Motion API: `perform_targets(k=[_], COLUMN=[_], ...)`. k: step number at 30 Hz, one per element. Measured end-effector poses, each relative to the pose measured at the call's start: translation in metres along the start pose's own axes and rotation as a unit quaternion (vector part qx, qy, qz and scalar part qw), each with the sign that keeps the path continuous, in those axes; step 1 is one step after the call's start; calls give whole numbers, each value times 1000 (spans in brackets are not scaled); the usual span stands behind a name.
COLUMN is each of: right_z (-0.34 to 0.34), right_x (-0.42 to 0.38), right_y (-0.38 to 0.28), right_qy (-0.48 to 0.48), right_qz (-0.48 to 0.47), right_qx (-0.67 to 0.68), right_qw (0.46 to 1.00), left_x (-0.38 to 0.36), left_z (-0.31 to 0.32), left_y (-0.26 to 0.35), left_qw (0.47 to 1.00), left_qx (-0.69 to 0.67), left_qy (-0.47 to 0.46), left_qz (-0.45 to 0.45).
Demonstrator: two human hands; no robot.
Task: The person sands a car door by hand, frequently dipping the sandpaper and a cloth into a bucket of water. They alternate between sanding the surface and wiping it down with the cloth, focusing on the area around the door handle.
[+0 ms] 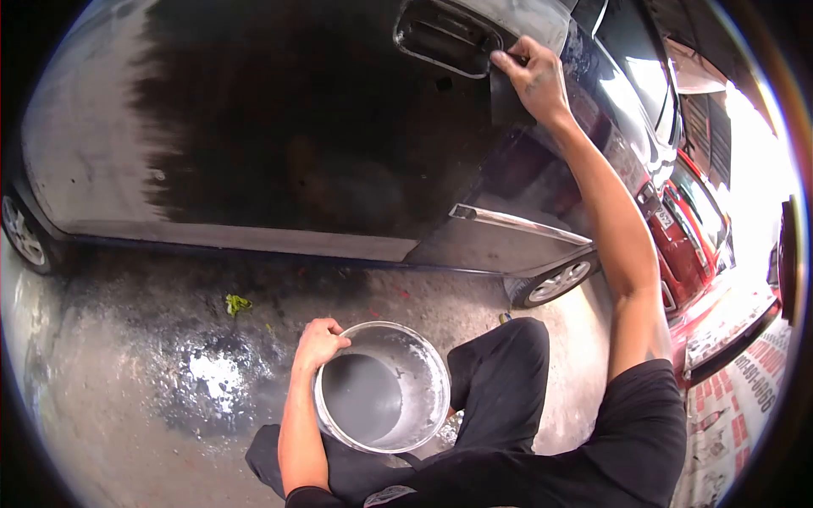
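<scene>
My left hand [319, 342] is closed on the rim of a round bucket [428, 372], which leans on my lap. Cloudy grey water [362, 398] lies in it. My right hand [535, 78] is raised at the car door [279, 127], by the right end of the handle recess [446, 38]. Its thumb and fingers pinch a dark sheet of sandpaper [511, 100], which hangs down against the door. Most of the door looks dark and wet, with a dull grey area at the left.
A trim strip [521, 223] runs low along the car, above a wheel [557, 283]. Wet patches shine on the concrete floor [127, 339], where a yellow-green scrap [238, 304] lies. A red car [682, 237] and a printed banner [745, 381] are at the right.
</scene>
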State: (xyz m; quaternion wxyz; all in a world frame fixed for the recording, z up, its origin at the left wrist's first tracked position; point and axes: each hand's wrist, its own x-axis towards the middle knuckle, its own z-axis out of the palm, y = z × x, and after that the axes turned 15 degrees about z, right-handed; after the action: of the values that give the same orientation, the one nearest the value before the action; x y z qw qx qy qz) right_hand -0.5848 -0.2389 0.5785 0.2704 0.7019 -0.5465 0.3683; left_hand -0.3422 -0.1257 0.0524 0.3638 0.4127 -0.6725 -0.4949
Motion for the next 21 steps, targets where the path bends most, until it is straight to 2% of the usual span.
perform_targets(k=[1,3,5,7,9,11,13,15,17,20,21], right_z=[-1,-9,-14,-5,-1,-10,-13,-10,-8,-15,-18], right_x=[7,28,36,18,14,24,37,38,26,37,43], right_y=[0,2,-3,2,11,10,-2,-6,3,7,-1], right_qy=[2,-18,-19,20,30,-39,-21,19,32,-50,-49], right_qz=[-2,-91,-87,-30,-59,-71,-90,-107,-80,-82,-81], right_qx=[2,-10,-58,32,48,-18,-37,3,11,-48,-48], right_qw=[1000,996,994,999,997,997,995,994,996,994,994], left_x=[0,0,1,0,2,-1,1,2,0,0,0], left_z=[-1,-2,-1,1,-3,-2,1,2,1,1,1], left_y=[1,2,1,-1,0,3,-1,-3,2,2,3], left_qw=[1000,1000,1000,1000,1000,1000,1000,1000,1000,1000,1000], left_qx=[-1,-1,5,-1,-5,-8,-6,-1,3,15,17], left_qy=[-3,-6,-6,-5,6,-2,-9,-13,-4,-3,-4], left_qz=[-4,-4,1,8,18,1,3,4,5,4,5])
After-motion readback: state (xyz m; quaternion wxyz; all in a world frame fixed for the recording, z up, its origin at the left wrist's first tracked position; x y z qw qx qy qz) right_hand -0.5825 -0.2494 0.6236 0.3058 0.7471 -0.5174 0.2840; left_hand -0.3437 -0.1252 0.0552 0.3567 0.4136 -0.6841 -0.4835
